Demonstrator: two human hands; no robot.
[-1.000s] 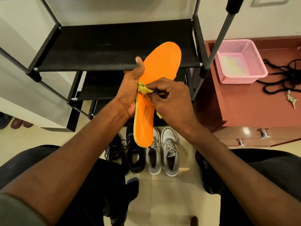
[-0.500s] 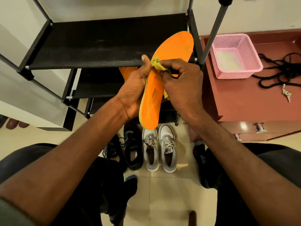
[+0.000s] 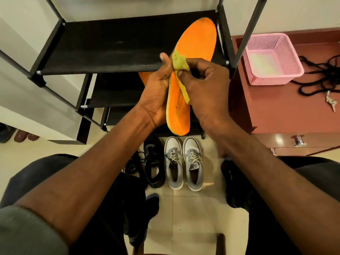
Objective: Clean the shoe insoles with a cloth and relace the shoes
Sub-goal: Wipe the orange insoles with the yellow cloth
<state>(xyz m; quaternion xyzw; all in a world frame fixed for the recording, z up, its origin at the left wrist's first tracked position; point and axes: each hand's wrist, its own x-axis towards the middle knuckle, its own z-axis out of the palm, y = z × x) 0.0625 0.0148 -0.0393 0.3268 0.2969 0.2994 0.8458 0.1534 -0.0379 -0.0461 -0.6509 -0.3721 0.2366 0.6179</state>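
An orange insole [image 3: 197, 43] is held upright in front of the shoe rack, toe end up. My left hand [image 3: 158, 92] grips it at mid-length from the left, thumb on its edge. My right hand [image 3: 204, 85] pinches a small yellow-green cloth [image 3: 179, 62] against the insole's left edge, with a strip of cloth hanging down across the insole. A second orange insole [image 3: 142, 75] peeks out behind my left hand. On the floor below stand a grey-and-white pair of laced shoes [image 3: 184, 162] and a black shoe [image 3: 153, 162]. Black laces [image 3: 320, 72] lie on the cabinet.
A black shoe rack [image 3: 110, 50] fills the upper centre, its poles rising on both sides. A reddish-brown cabinet [image 3: 276, 111] at right carries a pink basket [image 3: 272, 57] and keys [image 3: 331, 103]. My knees frame the tiled floor [image 3: 193, 218].
My right hand has slid the cloth up the insole from mid-length toward the upper part. The insole has tilted slightly to the right.
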